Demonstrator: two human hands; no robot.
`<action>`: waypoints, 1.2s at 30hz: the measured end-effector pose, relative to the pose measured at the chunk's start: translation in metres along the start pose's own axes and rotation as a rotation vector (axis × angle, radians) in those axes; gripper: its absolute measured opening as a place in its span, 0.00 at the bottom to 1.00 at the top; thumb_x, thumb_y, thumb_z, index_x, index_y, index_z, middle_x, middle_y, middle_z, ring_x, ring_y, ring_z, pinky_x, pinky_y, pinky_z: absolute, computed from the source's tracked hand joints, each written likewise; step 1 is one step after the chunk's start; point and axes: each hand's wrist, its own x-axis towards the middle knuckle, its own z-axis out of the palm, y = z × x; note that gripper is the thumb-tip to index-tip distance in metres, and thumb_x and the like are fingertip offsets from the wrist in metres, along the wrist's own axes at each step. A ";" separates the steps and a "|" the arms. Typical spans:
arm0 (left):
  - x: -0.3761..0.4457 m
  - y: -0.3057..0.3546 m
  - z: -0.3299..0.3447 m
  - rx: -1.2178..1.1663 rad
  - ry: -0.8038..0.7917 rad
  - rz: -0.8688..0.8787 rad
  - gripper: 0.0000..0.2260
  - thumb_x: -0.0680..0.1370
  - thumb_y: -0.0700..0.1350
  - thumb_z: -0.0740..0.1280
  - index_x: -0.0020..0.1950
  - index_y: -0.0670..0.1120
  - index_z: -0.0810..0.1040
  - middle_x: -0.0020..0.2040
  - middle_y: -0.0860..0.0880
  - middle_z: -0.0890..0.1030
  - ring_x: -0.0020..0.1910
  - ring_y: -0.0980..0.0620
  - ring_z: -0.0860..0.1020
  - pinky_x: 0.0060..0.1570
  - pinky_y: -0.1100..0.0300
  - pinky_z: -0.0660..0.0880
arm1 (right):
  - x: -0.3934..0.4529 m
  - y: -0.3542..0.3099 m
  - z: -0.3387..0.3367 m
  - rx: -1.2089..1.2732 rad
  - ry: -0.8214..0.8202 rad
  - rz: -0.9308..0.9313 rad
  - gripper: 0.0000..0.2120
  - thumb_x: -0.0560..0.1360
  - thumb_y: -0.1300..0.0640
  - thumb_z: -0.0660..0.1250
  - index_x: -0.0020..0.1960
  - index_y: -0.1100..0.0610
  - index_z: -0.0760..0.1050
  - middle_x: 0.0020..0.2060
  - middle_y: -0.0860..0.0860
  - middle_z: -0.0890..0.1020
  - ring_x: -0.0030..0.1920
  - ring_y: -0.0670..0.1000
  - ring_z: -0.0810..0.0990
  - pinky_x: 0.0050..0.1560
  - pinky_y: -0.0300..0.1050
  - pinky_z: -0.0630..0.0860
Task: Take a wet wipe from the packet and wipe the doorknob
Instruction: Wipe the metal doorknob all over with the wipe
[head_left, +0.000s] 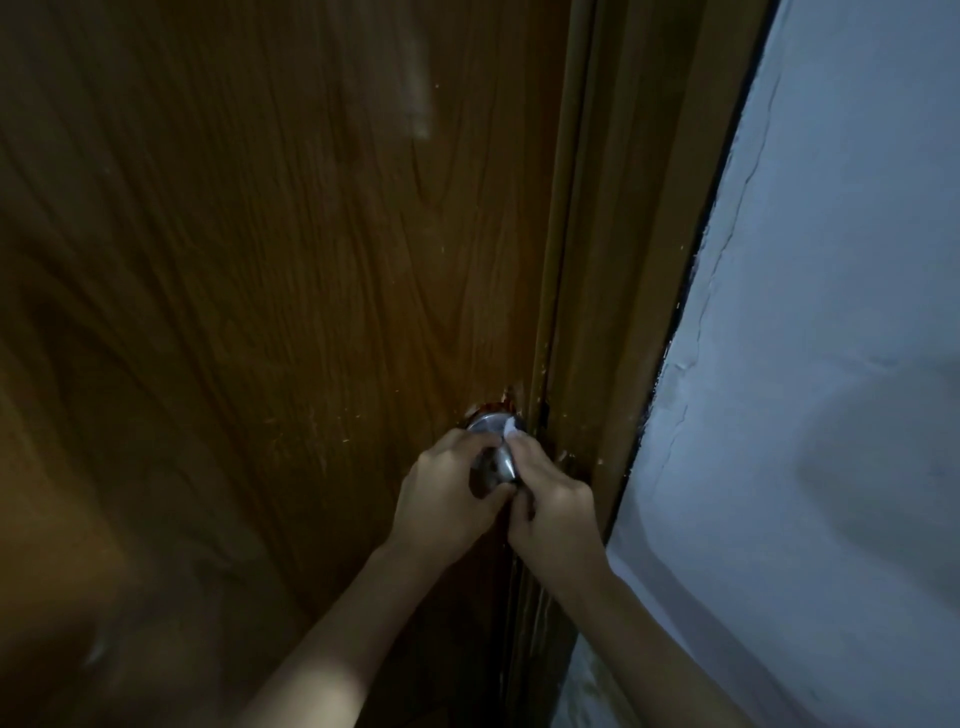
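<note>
A round silver doorknob (497, 457) sticks out of a brown wooden door (260, 291) near its right edge. My left hand (447, 493) grips the knob from the left, fingers curled round it. My right hand (553, 501) comes in from the right and pinches a small white wet wipe (511, 430) against the knob's upper right side. Only a corner of the wipe shows above my fingers. The wipe packet is not in view.
A wooden door frame (613, 291) runs down just right of the knob, with chipped paint near the latch. A pale, cracked wall (831, 364) fills the right side. The light is dim.
</note>
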 end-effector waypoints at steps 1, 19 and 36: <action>0.000 0.000 0.000 -0.009 0.008 -0.007 0.21 0.69 0.46 0.72 0.60 0.49 0.74 0.57 0.49 0.77 0.49 0.60 0.71 0.43 0.73 0.67 | 0.001 -0.001 0.000 0.027 -0.004 0.074 0.23 0.73 0.66 0.60 0.68 0.64 0.66 0.56 0.61 0.81 0.56 0.55 0.80 0.58 0.30 0.69; -0.004 0.001 0.003 0.005 0.043 -0.009 0.23 0.69 0.46 0.73 0.62 0.46 0.74 0.59 0.47 0.78 0.55 0.52 0.76 0.50 0.62 0.74 | 0.002 -0.006 -0.012 0.516 -0.002 0.523 0.09 0.72 0.63 0.68 0.40 0.49 0.79 0.35 0.51 0.84 0.34 0.41 0.81 0.30 0.29 0.73; -0.003 0.002 -0.002 -0.013 0.010 -0.036 0.23 0.70 0.48 0.72 0.63 0.48 0.73 0.59 0.49 0.77 0.54 0.56 0.74 0.48 0.65 0.71 | -0.005 -0.008 -0.001 0.909 -0.008 0.820 0.06 0.72 0.65 0.67 0.47 0.59 0.81 0.45 0.55 0.84 0.49 0.53 0.82 0.49 0.48 0.80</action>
